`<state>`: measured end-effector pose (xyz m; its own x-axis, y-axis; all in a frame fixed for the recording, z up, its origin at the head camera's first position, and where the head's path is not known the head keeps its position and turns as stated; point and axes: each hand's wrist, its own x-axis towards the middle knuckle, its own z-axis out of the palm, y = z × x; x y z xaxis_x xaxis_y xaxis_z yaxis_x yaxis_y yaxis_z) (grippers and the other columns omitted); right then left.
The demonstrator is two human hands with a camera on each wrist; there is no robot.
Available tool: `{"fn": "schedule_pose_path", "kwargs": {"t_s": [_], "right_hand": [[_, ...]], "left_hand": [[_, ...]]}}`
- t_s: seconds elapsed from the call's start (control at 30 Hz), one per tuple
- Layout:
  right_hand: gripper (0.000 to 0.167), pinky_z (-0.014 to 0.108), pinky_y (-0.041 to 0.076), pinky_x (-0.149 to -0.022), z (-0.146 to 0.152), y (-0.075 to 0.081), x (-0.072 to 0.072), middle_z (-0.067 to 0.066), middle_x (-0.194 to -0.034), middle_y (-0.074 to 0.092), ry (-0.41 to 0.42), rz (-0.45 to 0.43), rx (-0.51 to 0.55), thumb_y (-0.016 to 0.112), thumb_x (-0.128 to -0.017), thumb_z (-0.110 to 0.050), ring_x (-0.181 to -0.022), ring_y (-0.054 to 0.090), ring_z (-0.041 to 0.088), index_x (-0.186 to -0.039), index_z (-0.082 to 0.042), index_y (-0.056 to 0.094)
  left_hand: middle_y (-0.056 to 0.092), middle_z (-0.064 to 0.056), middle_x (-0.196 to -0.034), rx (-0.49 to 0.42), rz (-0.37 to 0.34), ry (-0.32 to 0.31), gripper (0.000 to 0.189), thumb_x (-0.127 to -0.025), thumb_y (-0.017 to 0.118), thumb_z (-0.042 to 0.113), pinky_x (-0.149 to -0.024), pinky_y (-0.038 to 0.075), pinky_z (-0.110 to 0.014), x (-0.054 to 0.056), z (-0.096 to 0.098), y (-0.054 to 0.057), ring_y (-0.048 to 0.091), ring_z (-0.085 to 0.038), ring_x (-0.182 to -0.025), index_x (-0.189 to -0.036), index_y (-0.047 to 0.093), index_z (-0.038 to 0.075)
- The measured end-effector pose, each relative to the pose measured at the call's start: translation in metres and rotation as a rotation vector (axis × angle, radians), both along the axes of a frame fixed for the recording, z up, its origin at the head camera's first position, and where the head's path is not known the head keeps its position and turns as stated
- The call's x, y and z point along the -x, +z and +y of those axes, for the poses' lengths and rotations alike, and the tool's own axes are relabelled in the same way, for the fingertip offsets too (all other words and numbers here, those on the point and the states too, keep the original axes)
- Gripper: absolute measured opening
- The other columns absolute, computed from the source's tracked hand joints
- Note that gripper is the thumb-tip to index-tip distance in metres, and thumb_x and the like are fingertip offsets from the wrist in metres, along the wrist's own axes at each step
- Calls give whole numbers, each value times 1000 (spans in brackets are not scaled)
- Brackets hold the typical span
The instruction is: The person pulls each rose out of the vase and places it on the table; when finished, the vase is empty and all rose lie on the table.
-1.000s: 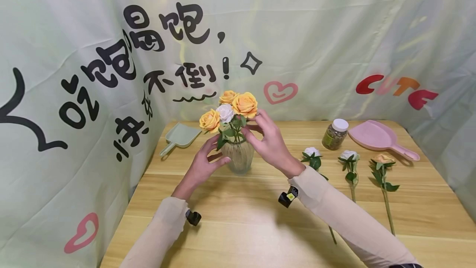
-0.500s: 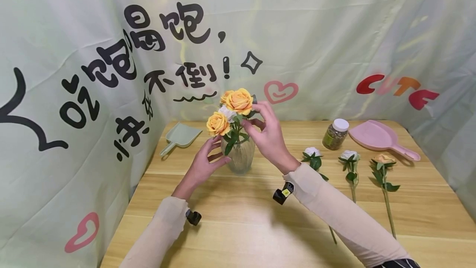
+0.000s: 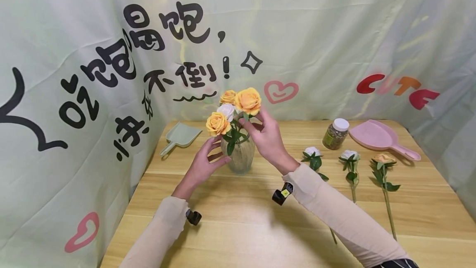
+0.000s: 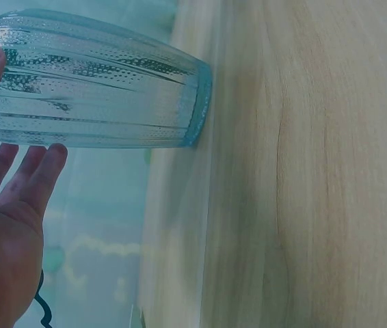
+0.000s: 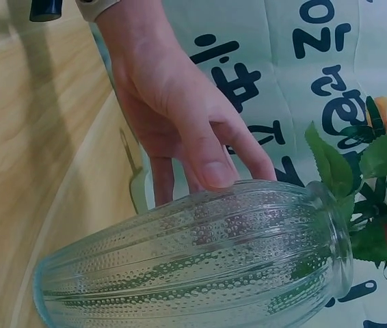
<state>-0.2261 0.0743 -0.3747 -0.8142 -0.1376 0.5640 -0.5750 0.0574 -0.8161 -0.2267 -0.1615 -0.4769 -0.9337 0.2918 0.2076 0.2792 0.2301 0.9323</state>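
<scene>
A ribbed clear glass vase (image 3: 241, 158) stands upright on the wooden table with several roses in it. My left hand (image 3: 203, 161) holds the vase's left side; in the right wrist view its thumb (image 5: 215, 171) lies on the glass while other fingers reach behind. The left wrist view shows the vase's base (image 4: 199, 106) on the tabletop. With my right hand (image 3: 268, 140) I pinch a large orange-yellow rose (image 3: 248, 101) just below its bloom, over the rim. Beside it are a white rose (image 3: 226, 112), a front yellow rose (image 3: 217, 123) and one more yellow rose (image 3: 227, 96) behind.
Two white roses (image 3: 349, 155) and an orange rose (image 3: 384, 159) lie on the table at right. Behind them stand a white-lidded jar (image 3: 335, 135) and a pink dustpan (image 3: 373, 135). A pale green dustpan (image 3: 183, 135) lies back left. Printed cloth (image 3: 316, 44) hangs behind.
The large orange-yellow rose shifted left, then back right with my right hand. The front yellow rose now sits further right and slightly lower. My left hand has stayed at the vase.
</scene>
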Motion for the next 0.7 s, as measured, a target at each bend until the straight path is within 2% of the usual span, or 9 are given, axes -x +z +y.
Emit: {"fn": "schedule_pose_path", "kwargs": {"t_s": [0.1, 0.2, 0.33, 0.4, 0.53, 0.6, 0.7], "right_hand": [[44, 30, 67, -98, 0, 0, 0, 21, -139, 71, -8, -23, 46, 70, -106, -4, -130, 71, 25, -144, 0, 47], [28, 25, 66, -96, 0, 0, 1, 21, -122, 71, -32, 9, 44, 71, -105, -2, -114, 75, 18, -126, 2, 52], [12, 31, 66, -99, -1, -1, 2, 19, -112, 68, -52, 80, 11, 70, -105, 1, -106, 74, 18, -112, 4, 60], [11, 36, 66, -102, -1, -1, 2, 19, -117, 70, -46, 97, 6, 69, -105, 2, -109, 74, 24, -115, 4, 64], [24, 36, 65, -104, -2, 2, 0, 21, -130, 69, -40, 119, -14, 67, -105, 5, -124, 70, 32, -129, 5, 64], [31, 34, 65, -102, -1, 6, 1, 22, -138, 66, -36, 129, 0, 67, -104, 7, -131, 66, 33, -135, 6, 61], [36, 31, 65, -102, 0, 13, 3, 22, -145, 63, -33, 145, 50, 66, -104, 8, -134, 61, 28, -139, 7, 57]], "left_hand": [[42, -12, -168, -2, 1, -3, 75, -99, 83, 12, -121, 52, -59, -1, 0, 1, 47, -40, -154, -163, 44, 15], [43, -12, -167, -19, -19, -8, 75, -99, 82, 10, -121, 52, -56, -2, 0, 1, 47, -39, -155, -163, 43, 15], [43, -11, -167, -46, -46, -11, 77, -99, 82, 9, -122, 52, -55, -1, 1, 2, 46, -38, -155, -164, 42, 15], [42, -12, -168, -44, -43, -11, 78, -99, 82, 9, -122, 52, -56, -1, 1, 1, 46, -38, -155, -165, 41, 15], [40, -12, -171, -33, -28, -10, 81, -99, 82, 9, -122, 51, -56, -1, 2, 1, 45, -39, -155, -167, 39, 14], [40, -12, -171, -30, -25, -5, 81, -99, 82, 9, -122, 52, -56, -1, 2, 1, 46, -39, -155, -167, 39, 13], [41, -12, -171, -31, -20, -2, 80, -99, 82, 8, -122, 52, -55, -1, 2, 1, 46, -40, -154, -167, 39, 13]]}}
